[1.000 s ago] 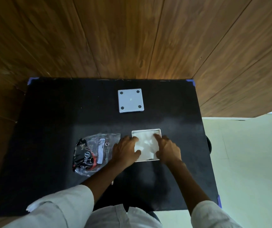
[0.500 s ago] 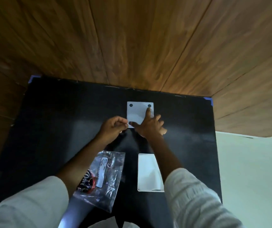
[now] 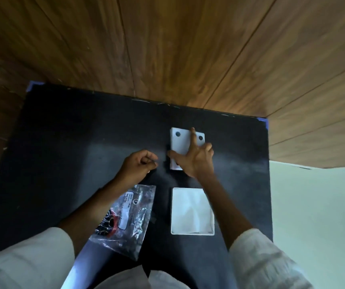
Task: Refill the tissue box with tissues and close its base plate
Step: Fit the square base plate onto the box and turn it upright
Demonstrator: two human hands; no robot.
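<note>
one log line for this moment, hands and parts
right hand flat on base plate, far side of table | left hand curled beside plate, empty | tissue box open, filled | wrapper left of box

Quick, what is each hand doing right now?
Left hand: curled shut, holding nothing visible.
Right hand: open, fingers spread on the base plate.

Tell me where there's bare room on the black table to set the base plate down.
The widest bare patch is the table's left half, left of the left hand and above the plastic wrapper. A narrower strip runs right of the tissue box, toward the table edge. It is crowded mid-table, where the right hand rests on the base plate.
</note>
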